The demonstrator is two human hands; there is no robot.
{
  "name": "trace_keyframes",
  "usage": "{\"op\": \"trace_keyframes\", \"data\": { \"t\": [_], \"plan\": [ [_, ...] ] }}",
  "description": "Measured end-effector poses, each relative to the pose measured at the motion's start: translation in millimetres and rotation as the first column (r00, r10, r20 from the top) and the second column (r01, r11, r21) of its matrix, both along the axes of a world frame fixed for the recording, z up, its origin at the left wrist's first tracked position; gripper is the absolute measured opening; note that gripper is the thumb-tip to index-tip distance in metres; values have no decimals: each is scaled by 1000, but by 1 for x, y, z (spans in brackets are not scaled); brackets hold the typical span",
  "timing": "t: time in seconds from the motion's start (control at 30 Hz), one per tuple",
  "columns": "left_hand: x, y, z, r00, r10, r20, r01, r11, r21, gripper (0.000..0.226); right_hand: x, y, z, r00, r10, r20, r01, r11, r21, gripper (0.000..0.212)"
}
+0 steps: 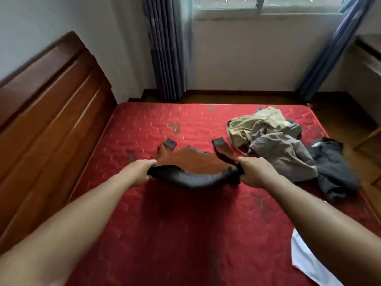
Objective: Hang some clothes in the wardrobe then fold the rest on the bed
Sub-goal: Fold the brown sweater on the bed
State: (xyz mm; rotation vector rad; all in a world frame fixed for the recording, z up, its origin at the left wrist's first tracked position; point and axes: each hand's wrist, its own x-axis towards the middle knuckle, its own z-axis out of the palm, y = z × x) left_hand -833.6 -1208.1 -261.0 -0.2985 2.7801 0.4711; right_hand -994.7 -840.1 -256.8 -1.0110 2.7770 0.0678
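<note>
A rust-brown garment with dark trim [191, 162] is stretched above the red mattress [144, 223]. My left hand [144, 169] grips its dark hem on the left side, and my right hand [252, 172] grips the hem on the right. Its two dark-cuffed ends point away from me and lie on or just above the mattress. A crumpled heap of khaki and grey clothes [274, 141] lies to the right of my right hand. A black garment [332, 168] lies beside the heap near the bed's right edge.
A brown wooden headboard [47, 112] runs along the left. Blue-grey curtains [165, 48] hang at the window wall beyond the bed. A pale white cloth [305, 256] lies at the lower right of the mattress. Wooden floor shows past the right edge.
</note>
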Motion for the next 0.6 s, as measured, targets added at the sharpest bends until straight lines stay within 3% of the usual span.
{"op": "trace_keyframes", "data": {
  "t": [0.07,0.3,0.47,0.6],
  "plan": [
    [23,11,-60,993,-54,108,59,997,-46,17,30,8,-64,997,7,78,-12,998,64,27],
    [120,63,-250,861,-191,471,242,969,-49,30,142,49,-257,925,20,380,-140,947,290,26],
    [177,93,-341,730,-250,636,344,939,-26,39,201,75,-344,831,-28,556,-250,874,418,31],
    [204,109,-387,640,-285,714,450,892,-48,40,230,93,-392,779,-25,627,-351,811,468,48]
  ]
}}
